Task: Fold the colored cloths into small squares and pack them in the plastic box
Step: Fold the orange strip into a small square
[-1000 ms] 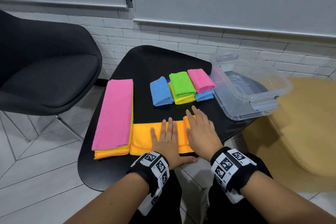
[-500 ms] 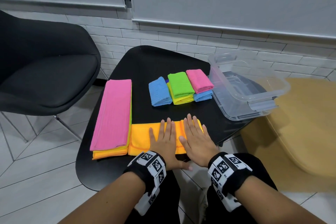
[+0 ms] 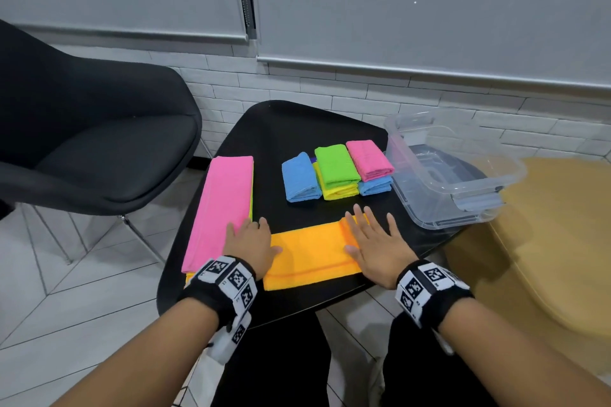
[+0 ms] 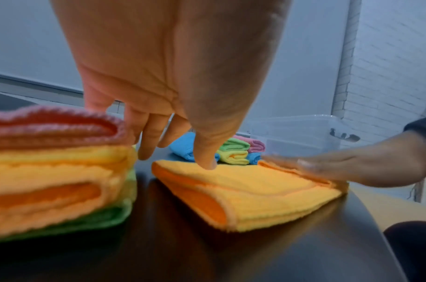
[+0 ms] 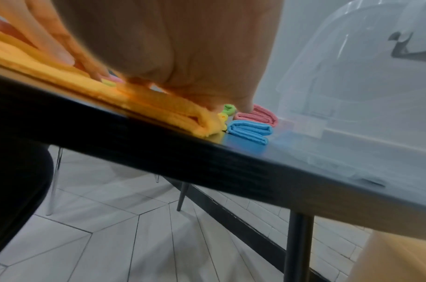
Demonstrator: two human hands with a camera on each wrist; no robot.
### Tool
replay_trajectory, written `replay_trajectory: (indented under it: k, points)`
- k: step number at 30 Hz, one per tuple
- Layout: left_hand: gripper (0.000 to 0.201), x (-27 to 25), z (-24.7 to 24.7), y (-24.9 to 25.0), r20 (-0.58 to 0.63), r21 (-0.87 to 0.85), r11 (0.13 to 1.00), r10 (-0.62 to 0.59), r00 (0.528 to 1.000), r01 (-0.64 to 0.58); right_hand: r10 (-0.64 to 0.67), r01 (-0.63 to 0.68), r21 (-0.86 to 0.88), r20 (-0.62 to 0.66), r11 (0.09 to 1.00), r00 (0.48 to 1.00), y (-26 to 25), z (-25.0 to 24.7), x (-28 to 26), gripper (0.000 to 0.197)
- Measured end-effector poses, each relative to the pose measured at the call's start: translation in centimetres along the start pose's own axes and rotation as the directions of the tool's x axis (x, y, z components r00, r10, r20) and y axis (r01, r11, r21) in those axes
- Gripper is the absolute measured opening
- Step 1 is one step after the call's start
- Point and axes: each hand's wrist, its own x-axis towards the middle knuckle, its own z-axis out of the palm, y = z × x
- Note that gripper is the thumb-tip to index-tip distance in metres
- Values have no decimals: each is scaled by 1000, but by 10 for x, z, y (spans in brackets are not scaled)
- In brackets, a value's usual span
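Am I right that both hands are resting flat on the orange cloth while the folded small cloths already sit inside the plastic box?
Not quite. The folded small cloths are not inside the plastic box; the head view shows them on the black table beside it. The rest holds: the left hand and right hand lie flat on the orange cloth.

Folded cloths (image 3: 337, 177) mid-table (image 3: 291, 129), plastic box (image 3: 456, 175) right, cloth stack (image 3: 221, 208) left
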Motion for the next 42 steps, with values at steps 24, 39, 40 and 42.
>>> replay_trajectory:
  k: [24, 39, 40, 42]
  points:
    - [50, 0, -6, -9, 12, -319, 947, -36, 999, 38, 11, 3, 134, -107, 991, 994, -11, 32, -7, 96]
    - [48, -1, -12, 18, -26, -317, 922, -242, 970, 222, 10, 2, 136, -89, 991, 996, -8, 32, -3, 104]
    - [46, 0, -13, 18, -6, -324, 916, -252, 968, 237, 11, 0, 139, -79, 990, 997, -8, 31, -3, 103]
    - [34, 1, -17, 16, 41, -299, 920, -251, 967, 251, 11, -1, 148, -69, 989, 998, -10, 29, -4, 101]
